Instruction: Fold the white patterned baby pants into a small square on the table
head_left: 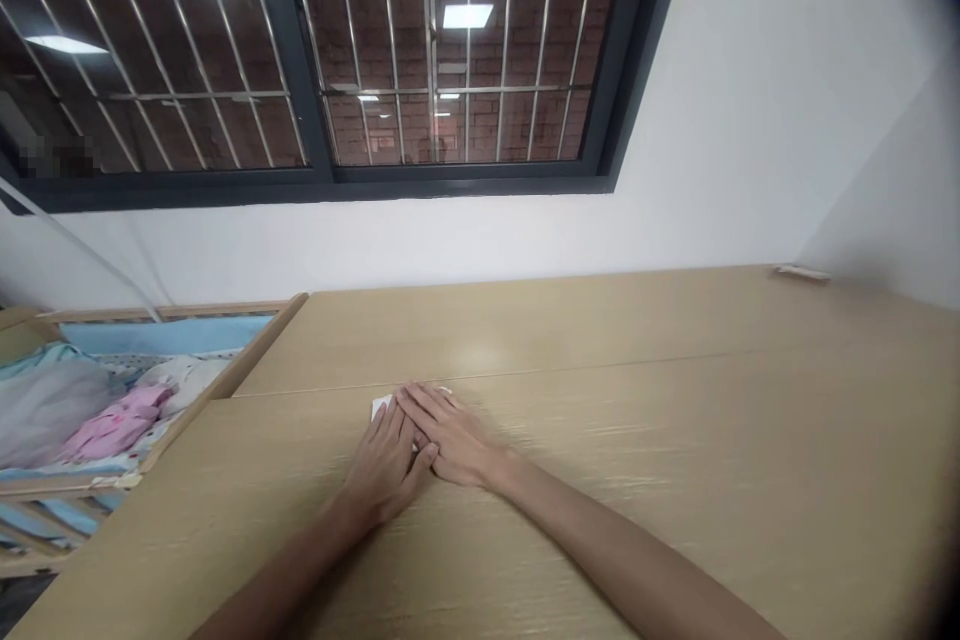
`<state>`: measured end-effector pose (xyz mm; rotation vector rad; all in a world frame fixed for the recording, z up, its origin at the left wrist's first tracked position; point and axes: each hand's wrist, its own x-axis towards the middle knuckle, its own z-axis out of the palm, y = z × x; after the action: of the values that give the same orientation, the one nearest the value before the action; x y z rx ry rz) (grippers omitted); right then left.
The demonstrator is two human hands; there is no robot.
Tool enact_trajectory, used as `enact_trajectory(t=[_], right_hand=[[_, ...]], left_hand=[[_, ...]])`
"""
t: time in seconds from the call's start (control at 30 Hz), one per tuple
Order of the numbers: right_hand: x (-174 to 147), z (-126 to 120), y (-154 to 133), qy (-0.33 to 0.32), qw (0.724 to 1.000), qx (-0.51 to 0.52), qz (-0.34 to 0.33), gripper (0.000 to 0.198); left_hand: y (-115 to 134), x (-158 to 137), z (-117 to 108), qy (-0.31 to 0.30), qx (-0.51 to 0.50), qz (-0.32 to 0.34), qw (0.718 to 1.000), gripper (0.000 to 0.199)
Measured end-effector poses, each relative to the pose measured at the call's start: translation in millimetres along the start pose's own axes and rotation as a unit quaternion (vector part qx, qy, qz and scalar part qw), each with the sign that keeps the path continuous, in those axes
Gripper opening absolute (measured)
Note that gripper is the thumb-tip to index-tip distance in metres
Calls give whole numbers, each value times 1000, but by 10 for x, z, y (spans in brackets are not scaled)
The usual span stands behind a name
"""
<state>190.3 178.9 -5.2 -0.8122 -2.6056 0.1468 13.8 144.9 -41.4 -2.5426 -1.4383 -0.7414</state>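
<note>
My left hand (386, 465) lies flat on the pale wooden tabletop (637, 450), its fingers stretched forward and its thumb out to the side. Beside it, my right hand (450, 440) reaches in from the right, also flat, with its fingertips touching the left fingers. Beneath both hands is a thin white piece (380, 406), maybe paper or tissue. Only a corner by the left fingers and a sliver past the right fingers show; the rest is covered.
A wooden crib (259, 350) adjoins the table on the left, with pink cloth (124, 420) and bedding inside. Behind the table rises a white wall (450, 240) with a dark-framed, barred window (465, 182). A small flat white object (802, 273) lies at the far right corner.
</note>
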Motion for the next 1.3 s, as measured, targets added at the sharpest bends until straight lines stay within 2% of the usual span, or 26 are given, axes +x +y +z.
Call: enact_trajectory(t=[0.17, 0.37, 0.47, 0.57, 0.67, 0.83, 1.0, 1.1, 1.17, 1.23, 1.3], right_hand=[[-46, 77, 93, -21, 997, 5, 74, 64], [-177, -10, 138, -36, 987, 62, 143, 68], [-189, -84, 126, -19, 990, 55, 129, 71], [-172, -144, 111, 8, 997, 40, 72, 74], [-146, -159, 141, -4, 998, 49, 28, 72], [-111, -101, 268, -18, 997, 71, 24, 71], [-58, -68, 320, 33, 992, 111, 43, 49], [53, -176, 306, 70, 978, 169, 98, 38], [166, -306, 302, 98, 955, 242, 139, 39], [295, -435, 319, 102, 930, 313, 161, 45], [418, -503, 362, 76, 914, 354, 182, 49]], left_hand=[[-175, 6, 63, -62, 16, 5, 998, 72], [-335, -138, 47, -34, 43, -34, 998, 76], [-337, -203, 10, -3, 72, -49, 996, 75], [-257, -212, -71, 4, 75, -13, 997, 67], [-199, -195, -133, 0, 41, -3, 999, 63], [-258, -179, -122, 13, -10, -33, 999, 65], [-316, -86, -185, 22, -93, -99, 990, 49], [-293, -11, -354, 27, -119, -132, 984, 32], [-248, 11, -477, 33, -130, -149, 980, 23], [-188, 8, -557, 34, -173, -179, 968, 23], [-134, -12, -564, 25, -238, -231, 943, 31]])
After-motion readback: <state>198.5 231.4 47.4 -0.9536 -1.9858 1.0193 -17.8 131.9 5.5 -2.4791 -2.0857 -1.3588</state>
